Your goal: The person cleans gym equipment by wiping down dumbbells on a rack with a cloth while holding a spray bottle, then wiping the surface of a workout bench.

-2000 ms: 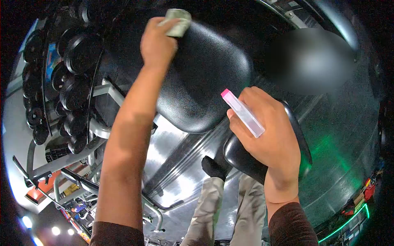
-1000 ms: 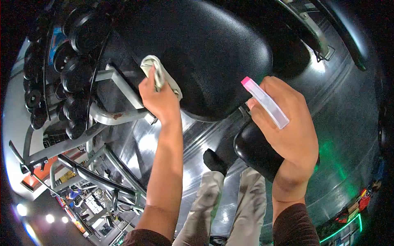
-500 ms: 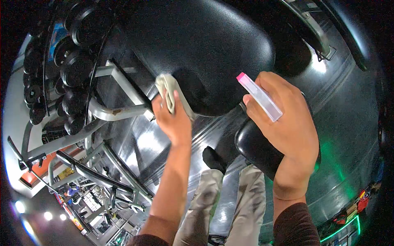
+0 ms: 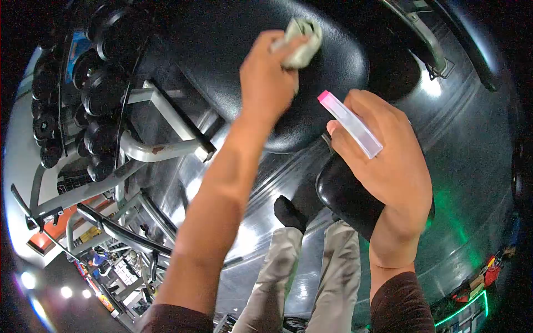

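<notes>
A folded pale cloth (image 4: 303, 44) is gripped in my left hand (image 4: 269, 83), which is over the upper part of the large black padded bench (image 4: 327, 83). My right hand (image 4: 388, 150) is closed around an object that is mostly hidden by the palm and fingers. Its visible part is a clear, narrow plastic piece with a pink tip (image 4: 351, 125), pointing up and left. Beneath the right hand lies a smaller black padded seat (image 4: 347, 191).
Black dumbbells (image 4: 105, 94) fill a rack on the left. Grey metal frames (image 4: 172, 119) stand beside the bench. A black-socked foot (image 4: 288, 213) is on the shiny floor below it. Further machines and a distant person (image 4: 99, 260) are at the lower left.
From the bench's lower left edge, my left hand has moved up and right with the cloth, onto the upper pad. My right hand has stayed nearly still, still holding the pink-tipped object.
</notes>
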Motion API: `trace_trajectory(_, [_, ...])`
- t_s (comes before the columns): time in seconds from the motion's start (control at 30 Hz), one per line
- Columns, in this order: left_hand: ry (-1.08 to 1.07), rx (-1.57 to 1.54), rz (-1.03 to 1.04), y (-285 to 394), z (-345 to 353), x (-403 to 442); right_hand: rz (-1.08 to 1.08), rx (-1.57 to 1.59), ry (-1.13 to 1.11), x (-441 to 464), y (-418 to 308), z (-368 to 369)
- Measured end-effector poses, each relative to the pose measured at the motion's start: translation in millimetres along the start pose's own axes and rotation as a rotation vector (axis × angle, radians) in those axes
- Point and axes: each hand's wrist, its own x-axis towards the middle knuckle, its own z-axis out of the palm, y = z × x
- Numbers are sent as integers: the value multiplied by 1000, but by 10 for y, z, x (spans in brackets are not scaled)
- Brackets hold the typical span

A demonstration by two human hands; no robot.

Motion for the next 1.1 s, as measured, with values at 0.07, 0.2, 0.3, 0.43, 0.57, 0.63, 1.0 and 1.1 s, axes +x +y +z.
trace_trajectory(0.07, [-39,-1,-2,248,-77,-366,41,39,-14,7,1,-58])
trace_trajectory(0.2, [-209,-8,-83,547,-428,-1052,34,63,7,-7,21,-146])
trace_trajectory(0.3, [-31,69,-205,255,-396,-1381,88,47,15,-26,77,-249])
trace_trajectory(0.43, [52,112,-149,77,-372,-925,-78,-143,171,-58,158,-276])
trace_trajectory(0.57, [177,241,-234,-326,-139,-89,248,66,14,-191,96,-477])
trace_trajectory(0.63, [158,152,-433,-325,-23,326,207,35,43,-387,67,-560])
trace_trajectory(1.0, [-355,37,226,1039,464,-216,652,269,195,-1131,-54,-768])
trace_trajectory(1.1, [-322,15,287,849,179,-685,684,363,234,-1173,-114,-787])
